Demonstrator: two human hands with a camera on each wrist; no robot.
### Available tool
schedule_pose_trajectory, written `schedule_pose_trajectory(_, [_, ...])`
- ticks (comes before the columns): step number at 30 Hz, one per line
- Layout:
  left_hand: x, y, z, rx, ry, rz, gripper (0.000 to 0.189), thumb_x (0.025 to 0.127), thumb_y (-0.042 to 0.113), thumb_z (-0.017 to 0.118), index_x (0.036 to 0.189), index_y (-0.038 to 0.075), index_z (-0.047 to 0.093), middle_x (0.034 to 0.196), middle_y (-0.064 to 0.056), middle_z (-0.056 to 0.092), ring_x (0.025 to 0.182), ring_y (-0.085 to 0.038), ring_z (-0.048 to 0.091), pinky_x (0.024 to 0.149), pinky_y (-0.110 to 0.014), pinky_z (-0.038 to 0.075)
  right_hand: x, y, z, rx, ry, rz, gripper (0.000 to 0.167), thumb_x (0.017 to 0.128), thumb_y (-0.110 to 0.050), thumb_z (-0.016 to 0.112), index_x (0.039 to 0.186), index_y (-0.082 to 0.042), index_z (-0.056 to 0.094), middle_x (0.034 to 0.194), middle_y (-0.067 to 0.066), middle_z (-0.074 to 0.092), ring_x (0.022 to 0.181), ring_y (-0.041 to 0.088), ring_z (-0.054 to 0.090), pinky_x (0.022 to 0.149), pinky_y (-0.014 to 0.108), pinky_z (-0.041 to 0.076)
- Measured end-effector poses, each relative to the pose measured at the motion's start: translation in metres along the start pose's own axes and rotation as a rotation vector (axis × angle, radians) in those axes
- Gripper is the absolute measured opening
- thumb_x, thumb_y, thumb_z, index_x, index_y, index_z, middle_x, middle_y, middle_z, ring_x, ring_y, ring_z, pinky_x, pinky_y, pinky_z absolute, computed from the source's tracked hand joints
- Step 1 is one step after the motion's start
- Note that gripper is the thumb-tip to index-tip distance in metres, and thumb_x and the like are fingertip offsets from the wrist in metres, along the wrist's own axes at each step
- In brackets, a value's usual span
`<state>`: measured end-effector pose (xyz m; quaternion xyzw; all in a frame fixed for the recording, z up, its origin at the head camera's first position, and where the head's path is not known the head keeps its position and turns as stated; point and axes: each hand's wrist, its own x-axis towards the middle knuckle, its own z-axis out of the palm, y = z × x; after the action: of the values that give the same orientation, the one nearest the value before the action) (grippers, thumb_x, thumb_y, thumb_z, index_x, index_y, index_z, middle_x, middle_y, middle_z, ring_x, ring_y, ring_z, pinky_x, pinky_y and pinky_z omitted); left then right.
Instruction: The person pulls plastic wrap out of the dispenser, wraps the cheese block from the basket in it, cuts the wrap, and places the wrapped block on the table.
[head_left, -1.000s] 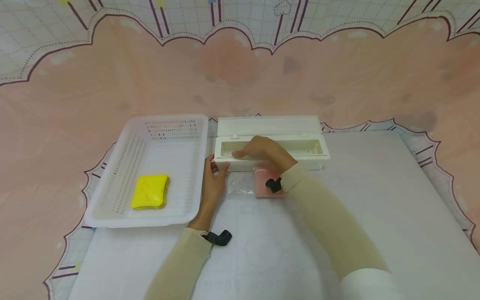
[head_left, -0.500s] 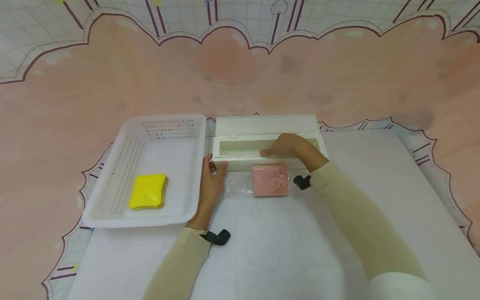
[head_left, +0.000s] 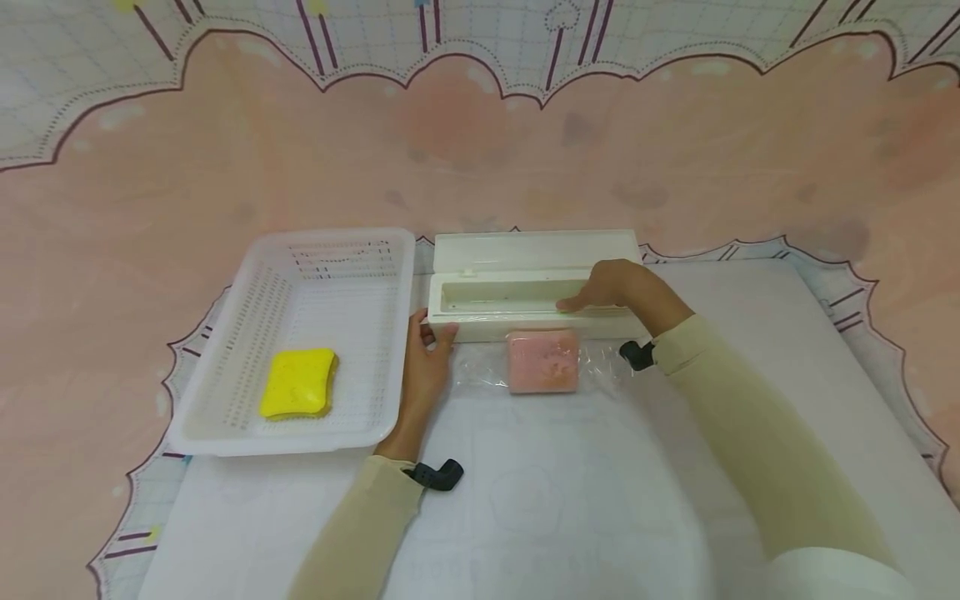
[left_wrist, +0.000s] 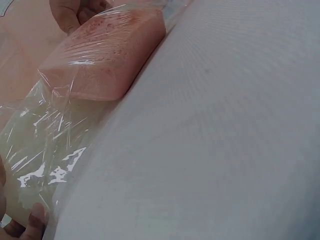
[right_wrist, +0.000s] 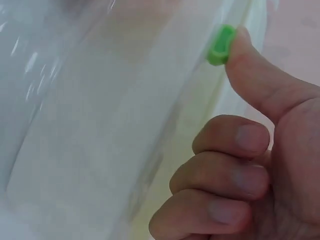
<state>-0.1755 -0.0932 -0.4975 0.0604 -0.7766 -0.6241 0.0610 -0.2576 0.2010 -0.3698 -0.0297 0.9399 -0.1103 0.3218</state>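
A long white cling film dispenser (head_left: 495, 330) lies at the back of the table with its lid (head_left: 532, 250) raised. My left hand (head_left: 427, 371) grips its left end. Along the front edge, my right hand (head_left: 626, 287) has its thumb on a small green slide cutter (right_wrist: 221, 46), with the other visible fingers curled. In front of the box sits a pink sponge (head_left: 543, 361) under clear cling film (left_wrist: 60, 145), which stretches out on both sides of it. The left wrist view shows the film running over the sponge (left_wrist: 115, 60) up to the box. The index finger's hold is unclear.
Left of the dispenser stands a white perforated basket (head_left: 375, 425) with a yellow sponge (head_left: 298, 383) inside. A white cloth (head_left: 540, 500) covers the table. Behind hangs a peach patterned curtain or sheet (head_left: 330, 158).
My right hand has slid rightward along the dispenser's front edge with the green cutter, uncovering the pink sponge and the film right of it. My left hand stays in place.
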Motion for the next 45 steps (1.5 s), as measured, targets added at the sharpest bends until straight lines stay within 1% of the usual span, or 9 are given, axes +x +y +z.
schedule_pose_trajectory(4, [0.000, 0.000, 0.000, 0.010, 0.006, 0.004, 0.058, 0.099, 0.043, 0.065, 0.146, 0.016, 0.043, 0.118, -0.011, 0.053, 0.114, -0.022, 0.053, 0.091, -0.034, 0.046, -0.009, 0.018, -0.007, -0.049, -0.018, 0.025, 0.091, 0.090, -0.071, 0.061, 0.136, 0.007, 0.056, 0.125, 0.025, 0.063, 0.107, 0.035, 0.063, 0.097, 0.053, 0.051])
schedule_pose_trajectory(7, [0.000, 0.000, 0.000, 0.020, 0.006, 0.007, 0.059, 0.099, 0.043, 0.064, 0.147, 0.016, 0.043, 0.118, -0.011, 0.053, 0.114, -0.021, 0.054, 0.091, -0.034, 0.047, -0.015, 0.031, -0.011, -0.061, -0.017, 0.036, 0.091, 0.089, -0.073, 0.060, 0.130, 0.008, 0.060, 0.117, 0.024, 0.066, 0.104, 0.035, 0.064, 0.095, 0.052, 0.052])
schedule_pose_trajectory(20, [0.001, 0.000, 0.000, 0.009, 0.002, 0.001, 0.057, 0.100, 0.040, 0.064, 0.147, 0.016, 0.042, 0.118, -0.011, 0.053, 0.114, -0.020, 0.055, 0.091, -0.032, 0.052, -0.030, 0.089, -0.021, -0.045, 0.015, 0.108, 0.093, 0.088, -0.070, 0.063, 0.130, 0.013, 0.058, 0.131, 0.038, 0.058, 0.115, 0.052, 0.061, 0.091, 0.062, 0.052])
schedule_pose_trajectory(30, [-0.002, 0.001, 0.001, 0.018, 0.005, 0.007, 0.056, 0.101, 0.040, 0.062, 0.148, 0.016, 0.042, 0.118, -0.011, 0.052, 0.113, -0.021, 0.053, 0.092, -0.034, 0.049, -0.032, 0.098, -0.016, -0.065, 0.034, 0.047, 0.088, 0.092, -0.066, 0.060, 0.128, 0.015, 0.059, 0.120, 0.034, 0.065, 0.105, 0.045, 0.065, 0.090, 0.060, 0.053])
schedule_pose_trajectory(32, [-0.003, 0.001, 0.001, 0.026, 0.004, 0.011, 0.057, 0.101, 0.040, 0.061, 0.148, 0.015, 0.041, 0.119, -0.011, 0.052, 0.114, -0.022, 0.052, 0.093, -0.035, 0.046, -0.032, 0.104, -0.009, -0.013, 0.064, 0.035, 0.087, 0.093, -0.066, 0.060, 0.129, 0.014, 0.059, 0.118, 0.032, 0.066, 0.102, 0.042, 0.065, 0.087, 0.058, 0.054])
schedule_pose_trajectory(35, [-0.003, 0.001, 0.003, 0.033, -0.004, 0.010, 0.058, 0.102, 0.040, 0.060, 0.150, 0.015, 0.041, 0.121, -0.012, 0.052, 0.116, -0.023, 0.051, 0.094, -0.037, 0.044, -0.032, 0.115, 0.008, 0.133, 0.112, 0.039, 0.078, 0.092, -0.069, 0.058, 0.113, 0.007, 0.064, 0.095, 0.022, 0.066, 0.088, 0.033, 0.061, 0.075, 0.047, 0.053])
schedule_pose_trajectory(39, [-0.003, 0.001, 0.005, 0.022, 0.010, -0.007, 0.056, 0.104, 0.037, 0.057, 0.151, 0.012, 0.041, 0.130, -0.015, 0.053, 0.125, -0.028, 0.053, 0.103, -0.043, 0.045, -0.034, 0.124, 0.034, 0.347, 0.207, 0.052, 0.071, 0.094, -0.072, 0.052, 0.095, -0.002, 0.058, 0.078, 0.006, 0.050, 0.080, 0.024, 0.047, 0.065, 0.037, 0.039])
schedule_pose_trajectory(43, [-0.010, 0.009, 0.008, 0.032, 0.039, -0.060, 0.061, 0.108, 0.040, 0.047, 0.156, 0.006, 0.032, 0.150, -0.018, 0.045, 0.143, -0.032, 0.043, 0.119, -0.047, 0.035, -0.043, 0.119, 0.056, 0.468, 0.376, 0.049, 0.067, 0.098, -0.070, 0.045, 0.105, -0.004, 0.057, 0.086, 0.009, 0.054, 0.085, 0.027, 0.048, 0.065, 0.035, 0.039])
schedule_pose_trajectory(45, [-0.021, 0.015, 0.013, 0.072, 0.067, -0.046, 0.062, 0.109, 0.039, 0.044, 0.157, 0.004, 0.028, 0.155, -0.020, 0.037, 0.148, -0.032, 0.035, 0.123, -0.048, 0.029, -0.049, 0.110, 0.067, 0.520, 0.471, 0.041, 0.064, 0.100, -0.067, 0.044, 0.110, -0.005, 0.056, 0.091, 0.011, 0.056, 0.087, 0.028, 0.049, 0.064, 0.033, 0.042])
